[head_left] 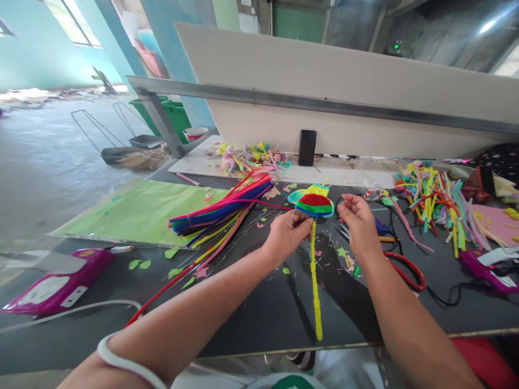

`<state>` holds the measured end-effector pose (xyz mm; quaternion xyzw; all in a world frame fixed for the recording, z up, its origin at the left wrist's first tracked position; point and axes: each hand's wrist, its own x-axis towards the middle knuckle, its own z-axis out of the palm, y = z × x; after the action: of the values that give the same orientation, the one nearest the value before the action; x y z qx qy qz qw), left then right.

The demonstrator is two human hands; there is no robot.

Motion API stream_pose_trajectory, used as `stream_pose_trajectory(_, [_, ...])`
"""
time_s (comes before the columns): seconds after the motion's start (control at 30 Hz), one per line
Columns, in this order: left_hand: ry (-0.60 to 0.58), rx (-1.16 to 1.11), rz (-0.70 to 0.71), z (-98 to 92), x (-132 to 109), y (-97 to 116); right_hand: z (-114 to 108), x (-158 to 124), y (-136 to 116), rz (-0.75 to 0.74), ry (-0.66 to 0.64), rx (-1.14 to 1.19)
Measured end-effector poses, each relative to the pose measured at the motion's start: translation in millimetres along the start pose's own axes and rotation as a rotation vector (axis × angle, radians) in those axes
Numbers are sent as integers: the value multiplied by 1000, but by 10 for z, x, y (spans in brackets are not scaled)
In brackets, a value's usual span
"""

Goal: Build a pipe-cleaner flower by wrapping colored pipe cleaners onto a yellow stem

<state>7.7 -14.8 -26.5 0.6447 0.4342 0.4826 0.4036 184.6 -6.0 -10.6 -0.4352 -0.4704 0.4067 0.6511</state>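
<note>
My left hand (pixel 290 232) pinches a pipe-cleaner craft piece (pixel 315 201) just below its head. That head is banded in red, green and blue, with yellow and light blue loops behind it. Its long yellow stem (pixel 314 281) hangs down over the dark table. Just right of the head is my right hand (pixel 357 219), apart from it, with fingers curled together. Whatever lies between those fingertips is too small to make out. A bundle of coloured pipe cleaners (pixel 219 208) lies left of my left hand. Red-handled scissors (pixel 409 270) rest beside my right forearm.
A phone (pixel 307 147) leans against the white board at the back. Pipe-cleaner piles lie at the back left (pixel 251 158) and right (pixel 433 197). Purple boxes with cords stand at the left (pixel 60 281) and right (pixel 486 270). Paper scraps and a green sheet (pixel 133 208) cover parts of the table.
</note>
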Motion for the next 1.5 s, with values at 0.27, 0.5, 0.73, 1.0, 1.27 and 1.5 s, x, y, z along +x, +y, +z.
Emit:
stream_pose_trajectory(0.27, [-104, 45, 112, -4, -31, 77, 92, -68, 117, 491, -329, 373])
stream_pose_trajectory(0.5, [-86, 263, 215, -58, -28, 70, 74, -45, 120, 583, -339, 393])
stream_pose_trajectory(0.73, [-114, 356, 342, -122, 11, 55, 58, -42, 121, 611, -381, 416])
stream_pose_trajectory(1.0, [-140, 350, 336, -164, 38, 37, 75, -73, 105, 660, -416, 443])
stream_pose_trajectory(1.27, [20, 249, 278, -120, 38, 85, 5, -58, 152, 607, -377, 568])
stream_pose_trajectory(1.5, [23, 83, 579, 10, -124, 186, -18, -112, 96, 463, -532, 721])
